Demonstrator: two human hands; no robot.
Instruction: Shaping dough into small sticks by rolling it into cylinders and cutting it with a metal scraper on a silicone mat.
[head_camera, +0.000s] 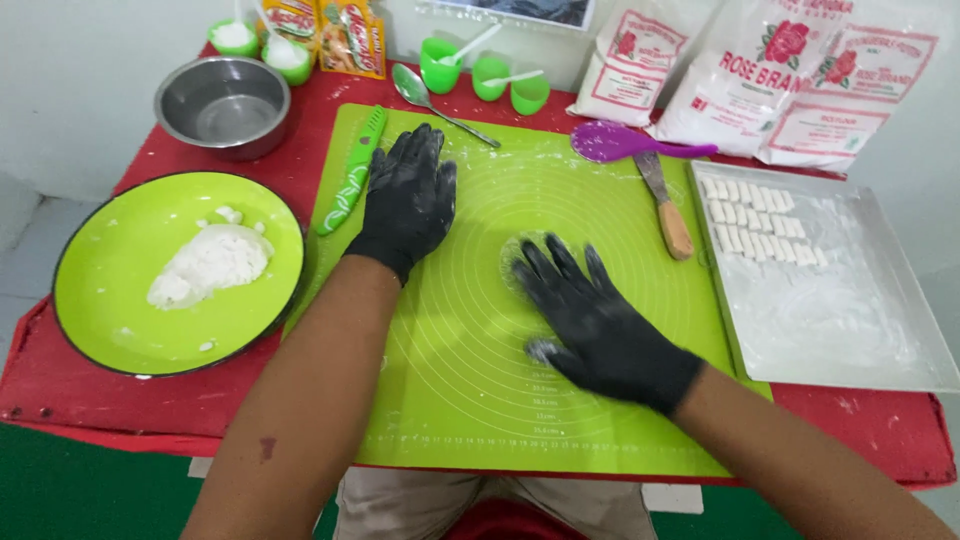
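Lime silicone mat (480, 400): gloved left hand (408, 200) flat, open; right hand (590, 320) splayed over dough (520, 250)

Around the green mat (470, 400), the near half lies open for a hand to pass, while the green plate (120, 300) hems its left edge, the white tray (880, 340) its right, and a spoon (440, 105), purple spatula (625, 142) and flour bags (790, 80) crowd its far edge.

— What colours filled the red worktop (900, 430)?
— A lime-green mat (470, 400) ruled with concentric circles, black-gloved hands (408, 200) (590, 320), a green plate (120, 290), a purple spatula (615, 142), a white tray (900, 350).
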